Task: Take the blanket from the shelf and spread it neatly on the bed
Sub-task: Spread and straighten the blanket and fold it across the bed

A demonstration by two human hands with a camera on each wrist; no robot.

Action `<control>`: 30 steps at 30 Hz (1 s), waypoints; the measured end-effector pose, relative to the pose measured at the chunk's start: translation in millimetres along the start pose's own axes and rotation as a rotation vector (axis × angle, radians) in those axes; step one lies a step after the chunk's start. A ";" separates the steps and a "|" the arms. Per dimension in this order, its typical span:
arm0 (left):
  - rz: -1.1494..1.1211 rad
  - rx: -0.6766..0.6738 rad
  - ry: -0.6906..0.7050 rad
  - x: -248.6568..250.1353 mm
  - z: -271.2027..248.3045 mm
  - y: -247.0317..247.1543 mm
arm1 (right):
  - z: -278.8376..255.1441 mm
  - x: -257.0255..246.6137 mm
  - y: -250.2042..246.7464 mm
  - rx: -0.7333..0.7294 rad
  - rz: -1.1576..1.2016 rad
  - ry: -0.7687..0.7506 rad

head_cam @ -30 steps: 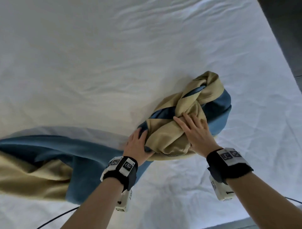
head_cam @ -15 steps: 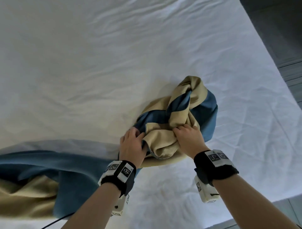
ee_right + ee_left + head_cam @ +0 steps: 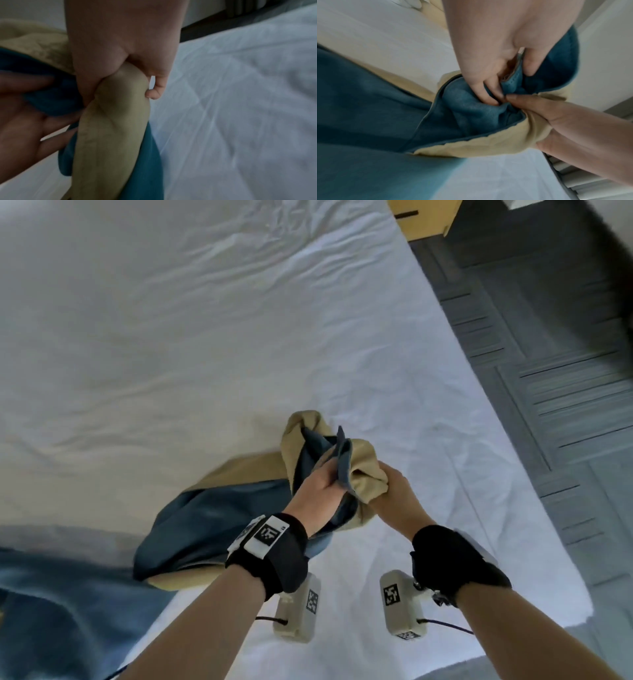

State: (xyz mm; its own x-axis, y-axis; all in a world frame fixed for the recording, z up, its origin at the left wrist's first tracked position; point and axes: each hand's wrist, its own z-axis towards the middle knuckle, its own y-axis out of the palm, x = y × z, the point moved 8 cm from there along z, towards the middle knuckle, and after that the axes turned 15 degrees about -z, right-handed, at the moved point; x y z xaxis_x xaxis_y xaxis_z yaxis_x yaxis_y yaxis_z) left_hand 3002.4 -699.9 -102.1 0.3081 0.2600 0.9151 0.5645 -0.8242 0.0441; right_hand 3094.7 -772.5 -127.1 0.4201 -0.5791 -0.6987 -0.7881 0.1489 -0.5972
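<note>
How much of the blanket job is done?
Partly done. The blanket is off the shelf and on the bed, but it lies bunched near the edge. The left hand and right hand both grip one bundled end, lifted off the sheet. Opening it out and smoothing it flat are left.

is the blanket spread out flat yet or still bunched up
Still bunched. The blanket lies in a crumpled heap on the bed, and the left hand and right hand grip a gathered wad.

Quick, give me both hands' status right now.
Left hand: closed, gripping the blue side of the blanket.
Right hand: closed, gripping a tan fold of the same blanket.
</note>
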 end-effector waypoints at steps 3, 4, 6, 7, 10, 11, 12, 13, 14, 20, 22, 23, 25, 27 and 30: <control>-0.027 -0.127 0.041 25.3 20.6 53.8 | 11.3 23.3 -61.7 0.128 0.042 0.056; -0.001 -0.155 0.070 30.7 28.8 67.6 | 15.2 32.1 -76.7 0.153 0.027 0.074; 0.132 -0.129 0.123 40.6 40.0 82.5 | 21.1 57.7 -110.2 0.252 0.044 0.150; 0.182 -0.088 0.149 42.4 44.9 82.7 | 23.6 79.2 -131.7 0.331 0.081 0.234; 0.244 0.072 0.156 32.4 50.0 63.3 | 16.9 160.1 -193.9 0.532 0.262 0.559; 0.259 0.120 0.128 23.5 49.3 53.3 | 13.6 185.6 -205.1 0.536 0.389 0.626; 0.278 0.157 0.085 12.7 48.3 43.9 | 10.4 204.4 -208.9 0.496 0.513 0.672; 0.296 0.182 0.026 0.5 46.6 35.4 | 7.8 219.8 -207.7 0.432 0.600 0.711; 0.322 0.194 -0.048 -13.3 43.8 28.6 | 3.8 230.9 -203.1 0.340 0.604 0.762; 0.552 0.156 -0.180 -53.7 24.5 16.7 | 0.8 216.7 -157.3 0.212 -0.080 0.623; 0.621 0.145 -0.119 -51.7 21.8 14.7 | 6.6 173.2 -140.1 0.307 -0.343 0.368; 0.675 0.151 -0.093 -50.4 20.8 11.4 | 9.2 149.4 -130.4 0.336 -0.430 0.249; 0.782 0.203 -0.089 -50.5 17.6 -1.3 | 17.3 108.2 -105.5 0.297 -0.585 0.011; 0.849 0.253 -0.177 -59.8 12.8 -19.2 | 26.5 81.9 -77.0 0.156 -0.674 -0.156; 0.947 0.243 -0.376 -83.6 4.1 -42.7 | 42.4 71.1 -47.8 0.013 -0.732 -0.231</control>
State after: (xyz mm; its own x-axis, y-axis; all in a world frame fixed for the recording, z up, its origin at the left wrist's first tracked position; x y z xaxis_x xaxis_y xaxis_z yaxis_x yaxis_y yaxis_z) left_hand 2955.7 -684.3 -182.2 0.8993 -0.2648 0.3482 0.0940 -0.6603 -0.7451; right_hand 3181.3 -786.8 -164.9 0.9175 -0.3511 -0.1867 -0.2677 -0.1981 -0.9429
